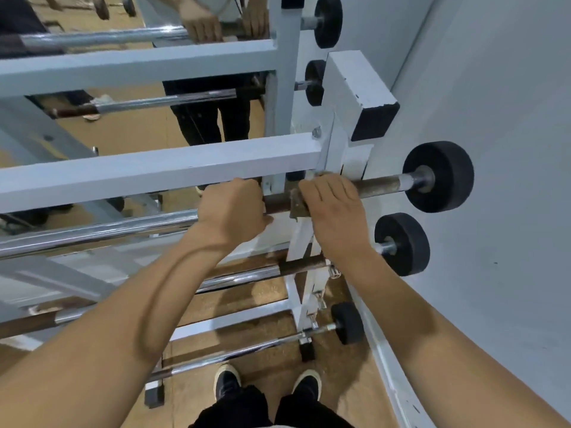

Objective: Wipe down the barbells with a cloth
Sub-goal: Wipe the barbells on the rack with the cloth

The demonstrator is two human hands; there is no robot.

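A pale grey wall (509,149) stands right of the white rack (154,174) over brown floor (265,298).

A: So what's around you there?

B: You've got a white metal rack (160,174) right in front of you, its square rails running across, with a mirror (129,131) behind it. A plain grey wall (509,118) closes off your right side.

A: And down low?

B: Brown speckled floor (262,295), plus your dark shoes (227,383) with pale soles planted on it, just under the rack.
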